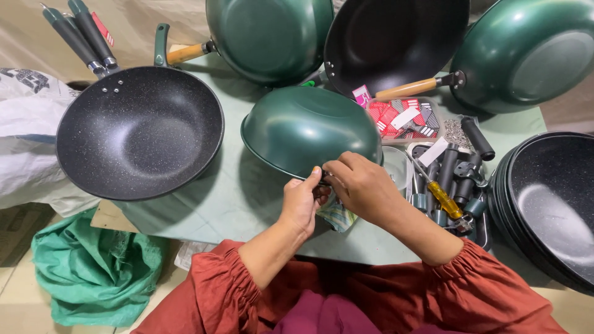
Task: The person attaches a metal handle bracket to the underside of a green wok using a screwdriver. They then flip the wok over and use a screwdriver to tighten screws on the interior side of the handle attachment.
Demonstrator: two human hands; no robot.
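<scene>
A green wok (pixel 306 127) lies upside down on the pale green table (pixel 235 195), its rim toward me. My left hand (pixel 302 201) and my right hand (pixel 359 185) meet at the near rim of this wok, fingers pinched around a small dark part there. What the fingers hold is mostly hidden. A folded patterned cloth (pixel 337 216) sits under my hands. Both arms wear rust-red sleeves.
A black speckled wok (pixel 139 133) with dark handles lies at left. Two more green woks (pixel 269 34) (pixel 526 52) and a black one (pixel 393 40) stand behind. A tray (pixel 479 232) holds dark handles and a yellow screwdriver (pixel 444 198). Stacked black woks (pixel 550 204) at right; green sack (pixel 93 272) on floor.
</scene>
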